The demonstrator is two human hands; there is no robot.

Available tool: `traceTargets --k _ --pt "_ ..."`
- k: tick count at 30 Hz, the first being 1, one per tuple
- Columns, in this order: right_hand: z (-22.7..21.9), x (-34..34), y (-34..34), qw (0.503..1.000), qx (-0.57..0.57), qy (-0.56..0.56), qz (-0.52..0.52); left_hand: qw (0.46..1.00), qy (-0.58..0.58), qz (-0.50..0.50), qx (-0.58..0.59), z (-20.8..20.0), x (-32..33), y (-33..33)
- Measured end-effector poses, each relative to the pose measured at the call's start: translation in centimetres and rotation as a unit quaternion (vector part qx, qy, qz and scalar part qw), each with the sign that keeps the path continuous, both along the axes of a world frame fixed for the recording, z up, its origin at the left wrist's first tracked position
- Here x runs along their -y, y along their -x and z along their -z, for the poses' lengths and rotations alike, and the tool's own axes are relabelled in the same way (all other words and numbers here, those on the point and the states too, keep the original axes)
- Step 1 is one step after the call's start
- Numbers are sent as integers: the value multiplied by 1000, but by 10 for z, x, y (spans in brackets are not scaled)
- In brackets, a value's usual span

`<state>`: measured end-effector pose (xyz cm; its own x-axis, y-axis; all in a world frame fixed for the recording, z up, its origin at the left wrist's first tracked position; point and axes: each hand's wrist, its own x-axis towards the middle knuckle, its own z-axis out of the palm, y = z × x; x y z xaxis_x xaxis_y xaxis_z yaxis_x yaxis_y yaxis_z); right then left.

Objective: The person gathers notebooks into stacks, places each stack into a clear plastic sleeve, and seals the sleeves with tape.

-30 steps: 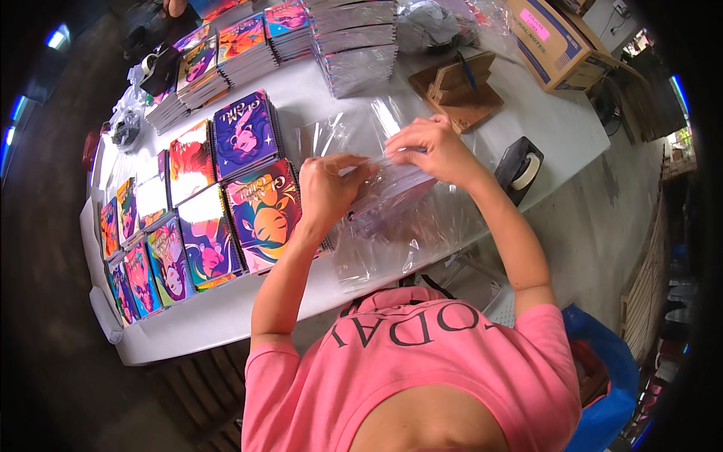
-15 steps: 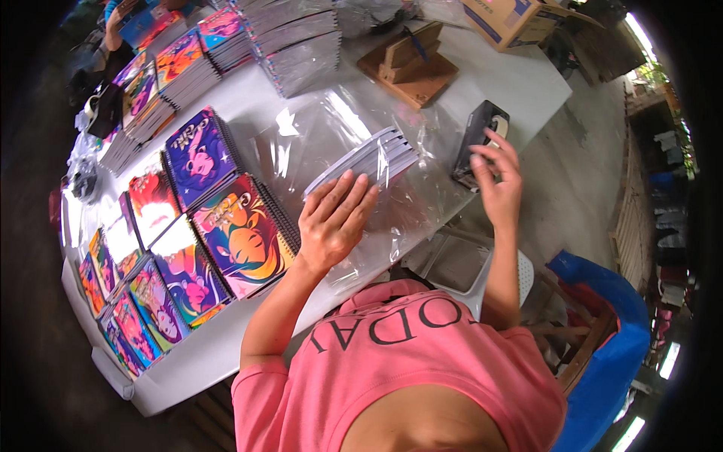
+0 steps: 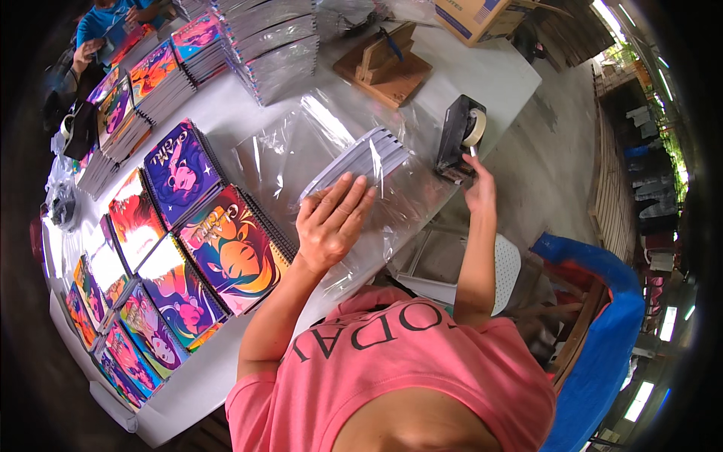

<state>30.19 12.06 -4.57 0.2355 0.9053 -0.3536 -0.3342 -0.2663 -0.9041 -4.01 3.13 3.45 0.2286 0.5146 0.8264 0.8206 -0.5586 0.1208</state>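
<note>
Clear plastic film [image 3: 403, 196] spreads over the table around a pale, layered stack [image 3: 365, 154]; can't tell which parts lie under the stack and which over it. Stack sits just ahead of the left hand [image 3: 331, 222], its near end under the fingers. Left hand: palm down, fingers extended together, laid flat on the stack, not clenched. Right hand [image 3: 480, 188] is at the near end of the black tape dispenser [image 3: 450, 135], well apart from the stack; forearm points forward, fingertips by the tape roll [image 3: 474, 128]. Can't tell if they pinch the tape. Dispenser stands right of the stack, with film between. Wooden stand [image 3: 388, 68] sits beyond the stack, tall wrapped piles [image 3: 275, 53] farther left of it. Rows of colourful spiral notebooks [image 3: 237, 252] fill the table left of the left forearm, nearest one close beside it. Cardboard box [image 3: 478, 19] at the far edge; co-worker [image 3: 113, 34] at far left.
</note>
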Motion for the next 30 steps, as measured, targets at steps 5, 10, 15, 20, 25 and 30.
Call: traceTargets --k 5,10,15,20,25,30 --pt "-5 44 29 999 25 0 40 1000 13 4 14 0 2 1" --pt "5 54 34 981 178 5 74 1000 -14 8 23 0 0 0" --pt "32 67 24 823 562 46 75 997 -46 4 65 5 -3 -4" --pt "-64 67 65 777 588 -219 -41 998 -36 -15 56 8 1 -3" --pt "-147 74 140 887 266 -275 -258 998 -15 -9 67 7 2 -3" --pt "-141 76 181 945 122 -116 -281 995 17 18 92 9 2 -1"
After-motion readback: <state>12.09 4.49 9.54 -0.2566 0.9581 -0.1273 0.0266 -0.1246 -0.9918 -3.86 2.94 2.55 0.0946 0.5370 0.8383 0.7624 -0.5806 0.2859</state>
